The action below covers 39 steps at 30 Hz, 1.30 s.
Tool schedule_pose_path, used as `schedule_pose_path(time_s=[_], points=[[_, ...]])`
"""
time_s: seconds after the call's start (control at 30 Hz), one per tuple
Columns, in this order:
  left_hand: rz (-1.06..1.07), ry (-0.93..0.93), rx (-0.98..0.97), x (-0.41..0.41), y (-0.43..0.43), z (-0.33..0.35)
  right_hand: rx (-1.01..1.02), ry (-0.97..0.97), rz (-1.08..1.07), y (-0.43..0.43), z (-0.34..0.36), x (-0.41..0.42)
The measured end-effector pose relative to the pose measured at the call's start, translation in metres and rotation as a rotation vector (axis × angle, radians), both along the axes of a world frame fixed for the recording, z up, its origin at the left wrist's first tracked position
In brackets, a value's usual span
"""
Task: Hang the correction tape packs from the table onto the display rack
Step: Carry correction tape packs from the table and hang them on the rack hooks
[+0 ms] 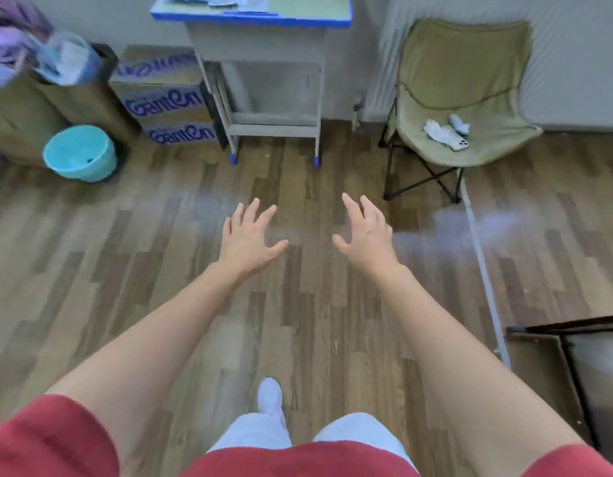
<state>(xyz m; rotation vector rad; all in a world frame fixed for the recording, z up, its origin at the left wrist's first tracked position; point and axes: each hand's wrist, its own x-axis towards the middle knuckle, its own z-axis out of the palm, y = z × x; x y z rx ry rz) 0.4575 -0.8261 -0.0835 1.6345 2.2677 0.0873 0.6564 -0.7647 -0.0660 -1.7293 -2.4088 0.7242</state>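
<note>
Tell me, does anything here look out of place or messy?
Mildly: a phone and crumpled white bits lie loose on the folding chair seat. Pale floor patches may just be glare.

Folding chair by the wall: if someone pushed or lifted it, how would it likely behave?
The folding chair looks light: thin crossed black legs under a sagging fabric seat, so it would probably slide on the wood floor. Lifting it may fold the frame and spill the phone lying on the seat.
</note>
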Motion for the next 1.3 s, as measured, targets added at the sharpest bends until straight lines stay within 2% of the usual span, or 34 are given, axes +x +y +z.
schedule_pose_path(time_s=[0.2, 0.43, 0.87, 1.1, 1.3], points=[[0.183, 0.006, 0.081, -0.134, 0.021, 0.011, 0.046, -0.008, 0.084, 0.035, 0.014, -0.110], [0.235, -0.044, 0.128, -0.211, 0.093, 0.009, 0.080, 0.015, 0.113, 0.109, 0.019, -0.191], [0.301, -0.091, 0.177, -0.332, 0.315, 0.049, 0.089, 0.102, 0.079, 0.360, 0.040, -0.331], [0.334, -0.218, 0.169, -0.390, 0.413, 0.037, 0.071, 0.072, 0.061, 0.460, 0.031, -0.390], [0.271, -0.244, 0.196, -0.458, 0.528, 0.025, 0.021, 0.044, -0.044, 0.562, 0.013, -0.446]])
